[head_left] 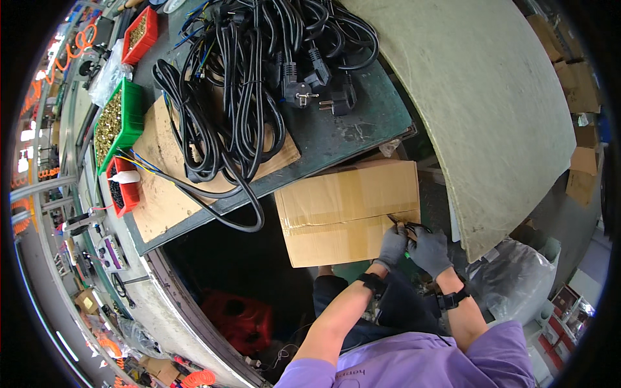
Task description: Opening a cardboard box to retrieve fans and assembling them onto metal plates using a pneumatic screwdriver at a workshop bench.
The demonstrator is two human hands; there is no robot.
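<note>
A closed cardboard box [323, 200], its centre seam covered with tape, stands in front of me. Both my hands wear grey gloves and meet over its right near part. My right hand [429, 251] is closed round a dark pointed tool [419, 227]. It looks like scissors, but the gloves hide much of it. The tool's thin end reaches over the taped seam. Right beside it, my left hand [392, 246] has bent fingers at the box surface; whatever it grips is hidden. A small green bit shows between the gloves.
Coiled black power cables [236, 97] with plugs cover the dark workbench [375, 107], one loop hanging over its edge. Green [134, 113] and red [143, 39] bins of small metal parts stand left. A large pale board [491, 110] and a clear plastic bag [517, 275] lie right.
</note>
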